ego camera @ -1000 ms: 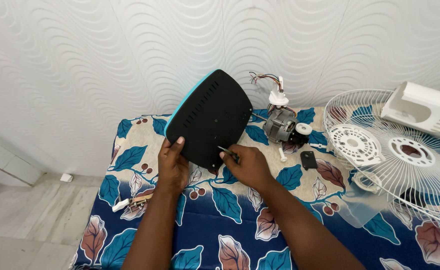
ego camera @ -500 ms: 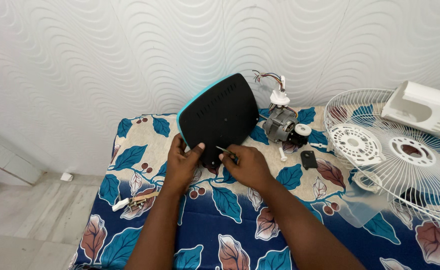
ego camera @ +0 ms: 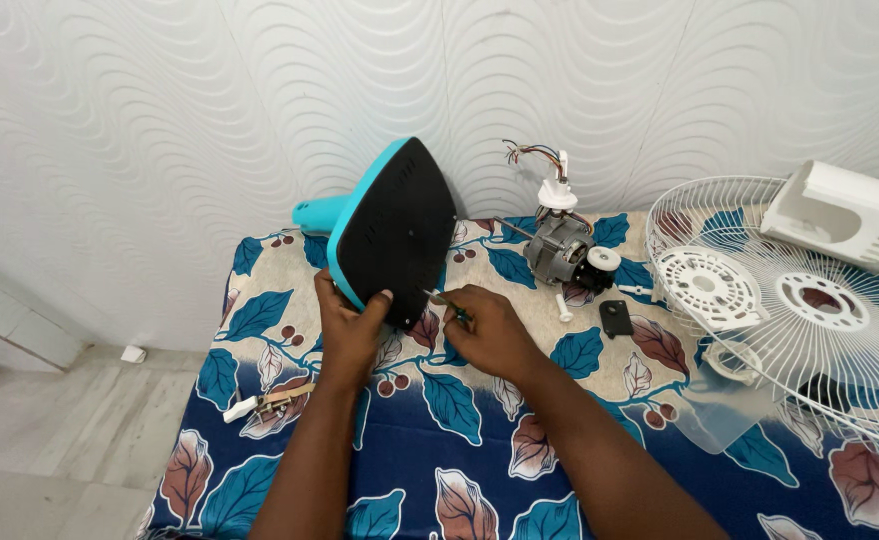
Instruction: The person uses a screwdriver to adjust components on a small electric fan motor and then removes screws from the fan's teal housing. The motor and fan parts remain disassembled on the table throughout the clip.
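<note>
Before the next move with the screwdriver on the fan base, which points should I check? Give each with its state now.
1. Left hand grips the fan base at its lower edge: ok.
2. Right hand holds the screwdriver: ok.
3. Tip seated in a screw: cannot tell.
4. Base tilted up, black underside facing the camera: ok.
5. Motor lies apart from the hands: ok.

Lighting: bright, even, diffuse daylight; soft short shadows beneath the fan base (ego camera: 399,235) and motor (ego camera: 557,250). No harsh glare. Focus sharp centrally; wide-angle bending at frame edges, wire fan guard (ego camera: 809,300) stretched.
</note>
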